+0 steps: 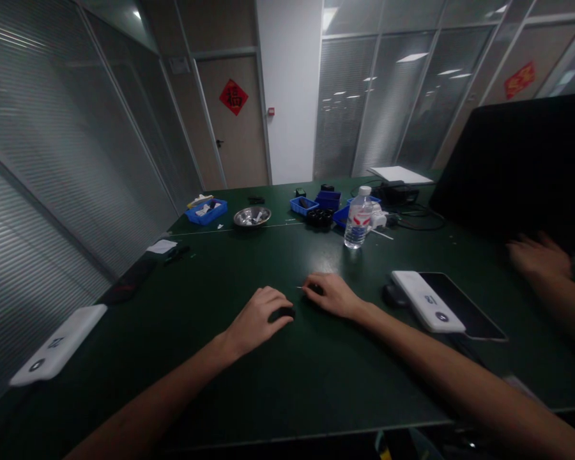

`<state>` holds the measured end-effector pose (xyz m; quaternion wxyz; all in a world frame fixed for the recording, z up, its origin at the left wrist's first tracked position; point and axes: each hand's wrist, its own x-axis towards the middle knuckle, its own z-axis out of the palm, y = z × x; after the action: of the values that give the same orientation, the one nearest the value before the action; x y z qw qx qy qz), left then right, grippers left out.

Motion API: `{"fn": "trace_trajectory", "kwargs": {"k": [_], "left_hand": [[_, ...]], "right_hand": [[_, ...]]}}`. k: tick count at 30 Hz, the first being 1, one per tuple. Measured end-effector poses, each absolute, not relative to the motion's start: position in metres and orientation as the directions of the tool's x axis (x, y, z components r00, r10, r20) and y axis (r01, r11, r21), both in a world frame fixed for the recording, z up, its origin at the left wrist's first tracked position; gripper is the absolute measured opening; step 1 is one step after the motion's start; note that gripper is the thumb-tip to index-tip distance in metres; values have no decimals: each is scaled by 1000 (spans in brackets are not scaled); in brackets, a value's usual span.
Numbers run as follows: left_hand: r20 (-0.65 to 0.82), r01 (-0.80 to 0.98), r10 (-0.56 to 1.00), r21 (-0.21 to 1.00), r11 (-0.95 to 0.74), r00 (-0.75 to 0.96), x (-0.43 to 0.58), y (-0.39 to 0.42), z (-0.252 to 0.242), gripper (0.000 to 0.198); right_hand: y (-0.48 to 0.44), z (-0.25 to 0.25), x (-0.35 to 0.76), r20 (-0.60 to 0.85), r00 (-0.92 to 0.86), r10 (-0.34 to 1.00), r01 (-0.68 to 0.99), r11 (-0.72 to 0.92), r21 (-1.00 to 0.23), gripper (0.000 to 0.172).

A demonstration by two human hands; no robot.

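Over the middle of the green table, my left hand (257,319) is closed round a small dark rounded object (282,313), its exact kind too dark to make out. Just to the right, my right hand (333,295) rests low at the tabletop with its fingers curled in a pinch. A thin pale tip (299,287) sticks out from those fingers toward the left, and a small dark patch (317,289) shows between thumb and palm. The two hands are close together but apart.
A water bottle (358,218) stands beyond my right hand. Behind are a metal bowl (252,217), a blue tray (207,211) and several blue bins. White power banks (429,300) (60,345) lie at both sides. Another person's hand (541,255) is at right, by a black screen (517,172).
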<state>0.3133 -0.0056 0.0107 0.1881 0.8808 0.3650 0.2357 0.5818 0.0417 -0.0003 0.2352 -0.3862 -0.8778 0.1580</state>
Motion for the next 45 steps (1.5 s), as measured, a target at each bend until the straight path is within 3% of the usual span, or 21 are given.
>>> {"fn": "trace_trajectory", "kwargs": {"k": [9,15,18,23,27,32,40,45], "left_hand": [[205,542,752,579,-609,626,297,12,7,22],[140,622,741,456,-637,657,300,15,4,29],[116,639,753,456,-620,648,285,18,6,31],[86,737,866,488,-468,493,216,40,9,39],[123,866,964,423,-265,235,120,62,2,42],[115,931,992,353,-95,58,13,68,-9,53],[116,942,986,299,-151,122,-18,65,-13,65],[201,953,975,262,-150,98,-17,67,-15,69]], "right_hand": [[38,3,579,264,-608,749,615,654,-440,19],[40,1,579,259,-607,752,624,652,-432,18],[40,1,580,255,-612,749,616,653,-440,19],[39,2,580,256,-615,746,609,655,-446,18],[39,1,580,258,-620,741,609,661,-439,19],[41,-1,579,258,-620,741,616,663,-425,19],[39,0,579,248,-626,739,617,664,-422,22],[40,0,580,254,-625,739,623,667,-408,20]]}}
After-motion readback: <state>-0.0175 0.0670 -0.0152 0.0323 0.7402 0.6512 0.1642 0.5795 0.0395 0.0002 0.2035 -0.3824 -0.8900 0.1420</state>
